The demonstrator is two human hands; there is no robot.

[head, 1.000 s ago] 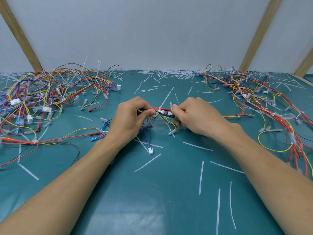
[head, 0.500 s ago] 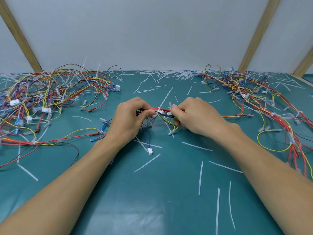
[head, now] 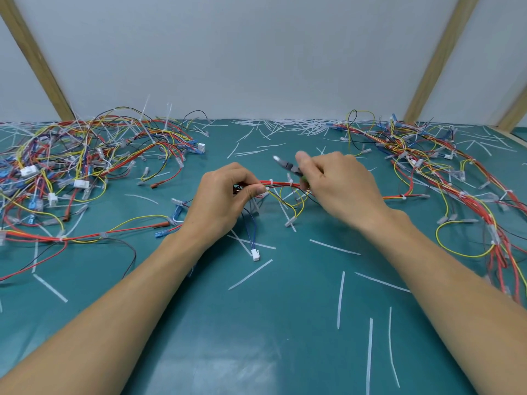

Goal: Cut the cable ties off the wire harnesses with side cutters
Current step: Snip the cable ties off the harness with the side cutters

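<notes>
My left hand (head: pixel 225 198) pinches a bundle of red, yellow and black wires (the wire harness in work) (head: pixel 281 185) between thumb and curled fingers, holding it just above the teal rubber mat (head: pixel 273 332). A white plastic cable tie (head: pixel 290 179) is fastened round the red wires between my two hands, its tail sticking up. My right hand (head: pixel 339 185) is wrapped round the green-handled steel side cutters (head: pixel 288 168), thumb laid along the top; the tool's tip is blurred, points up and to the left, and stands apart from the bundle, above it. Whether the cutting edges are together or apart I cannot tell. From the held bundle a pair of blue wires hangs down to a small white plastic connector (head: pixel 255 255) lying on the mat. To the left lies a tangled heap of multicoloured wire harnesses with white and blue connectors (head: pixel 85 169); to the right, a second heap of mainly red and yellow harnesses (head: pixel 445 178) runs along the mat's edge. Loose strips of white cable-tie offcut (head: pixel 340 299) are scattered over the mat, thickest along the far edge under the pale grey wall (head: pixel 256 52). Two slanting wooden battens (head: pixel 433 61) lean against that wall.
</notes>
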